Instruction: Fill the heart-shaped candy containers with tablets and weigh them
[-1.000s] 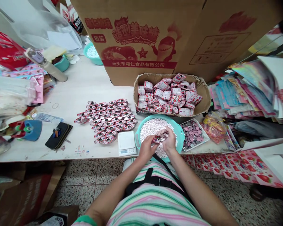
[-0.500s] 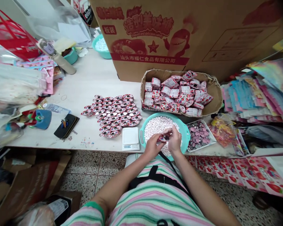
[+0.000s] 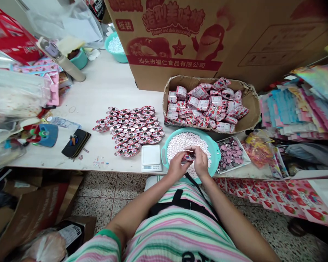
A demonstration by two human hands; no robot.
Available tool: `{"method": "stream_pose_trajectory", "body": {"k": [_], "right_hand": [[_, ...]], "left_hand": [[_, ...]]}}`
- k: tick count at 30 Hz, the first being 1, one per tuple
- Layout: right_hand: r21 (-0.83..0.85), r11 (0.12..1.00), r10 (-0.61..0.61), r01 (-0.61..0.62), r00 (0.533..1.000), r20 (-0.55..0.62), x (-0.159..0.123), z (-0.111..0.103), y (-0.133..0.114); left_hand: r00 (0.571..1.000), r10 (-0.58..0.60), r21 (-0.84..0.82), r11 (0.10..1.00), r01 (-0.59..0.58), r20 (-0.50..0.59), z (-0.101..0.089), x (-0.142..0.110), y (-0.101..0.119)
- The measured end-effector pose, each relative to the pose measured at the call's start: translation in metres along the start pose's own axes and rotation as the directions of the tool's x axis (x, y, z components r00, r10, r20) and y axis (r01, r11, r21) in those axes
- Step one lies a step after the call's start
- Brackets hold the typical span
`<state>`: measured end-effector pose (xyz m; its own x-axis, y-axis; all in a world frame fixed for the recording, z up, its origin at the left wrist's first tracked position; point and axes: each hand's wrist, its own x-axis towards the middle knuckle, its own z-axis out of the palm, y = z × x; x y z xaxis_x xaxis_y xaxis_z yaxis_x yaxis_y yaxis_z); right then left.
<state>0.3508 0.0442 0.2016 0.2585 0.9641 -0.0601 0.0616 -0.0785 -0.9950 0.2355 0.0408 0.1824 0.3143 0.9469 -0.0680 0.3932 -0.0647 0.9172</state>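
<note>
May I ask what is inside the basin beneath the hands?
The basin holds small pale pieces; the left hand, right hand and packet hide some, and its bottom is covered.

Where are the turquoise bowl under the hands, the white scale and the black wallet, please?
Turquoise bowl [image 3: 215, 154]: head view, right part of its rim.
White scale [image 3: 150, 155]: head view, middle of its plate.
Black wallet [image 3: 79, 143]: head view, its top face.

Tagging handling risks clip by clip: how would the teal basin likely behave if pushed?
The teal basin would probably feel fairly heavy, since many white pieces lie in it. Those look small, rounded and loose, so they may shift or roll. Pushed toward the near side, it might tip, as its near rim appears to overhang the table.
</note>
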Motion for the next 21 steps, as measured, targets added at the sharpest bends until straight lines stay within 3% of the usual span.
{"method": "stream_pose_trajectory", "body": {"k": [4, 8, 12, 15, 18, 21], "right_hand": [[0.003, 0.994, -0.112, 0.112, 0.990, 0.088, -0.001, 0.000, -0.003], [0.276, 0.961, -0.005, 0.003, 1.000, 0.006, 0.002, 0.007, -0.006], [0.645, 0.742, 0.218, -0.182, 0.976, 0.025, 0.012, 0.004, -0.011], [0.754, 0.638, 0.304, -0.158, 0.951, -0.058, 0.022, -0.012, -0.012], [0.739, 0.668, 0.328, -0.088, 0.926, -0.186, 0.031, -0.034, 0.002], [0.559, 0.806, 0.387, -0.195, 0.888, -0.249, 0.032, -0.053, 0.035]], "left_hand": [[1.000, 0.009, -0.026, 1.000, -0.010, -0.021, 0.000, 0.000, -0.002], [0.999, -0.001, -0.078, 0.997, -0.001, -0.033, 0.000, 0.000, -0.005], [0.998, 0.003, -0.104, 0.995, -0.009, -0.059, 0.000, 0.001, -0.007], [0.999, 0.015, -0.148, 0.989, -0.022, -0.052, -0.004, -0.002, -0.008], [0.998, 0.026, -0.179, 0.983, -0.038, -0.064, -0.009, -0.005, -0.012], [0.997, -0.009, -0.232, 0.973, -0.008, -0.071, -0.010, -0.008, -0.018]]}}
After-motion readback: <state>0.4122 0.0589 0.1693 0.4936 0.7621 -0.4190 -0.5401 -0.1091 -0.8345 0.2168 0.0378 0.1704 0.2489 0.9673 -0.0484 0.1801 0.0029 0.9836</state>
